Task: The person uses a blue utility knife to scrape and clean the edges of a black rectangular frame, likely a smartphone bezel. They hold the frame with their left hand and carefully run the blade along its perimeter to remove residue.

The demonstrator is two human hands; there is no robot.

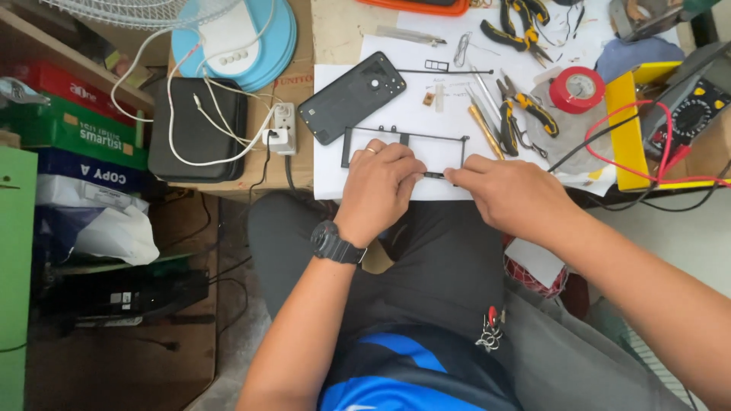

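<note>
Under my left hand [378, 185], the thin frame [403, 138] looks matt black plastic on smooth white paper [396, 99]; the phone back cover [352, 97] is slightly glossy.

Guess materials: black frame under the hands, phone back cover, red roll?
Black frame: thin, matte, likely moulded plastic. Back cover: dark plastic with a soft sheen. Red roll: glossy, probably vinyl tape. Left hand and right hand pinch the frame's near edge.

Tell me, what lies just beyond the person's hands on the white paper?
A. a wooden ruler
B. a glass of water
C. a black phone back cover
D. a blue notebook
C: a black phone back cover lies face down on the white paper, beyond the left hand and right hand.
</note>
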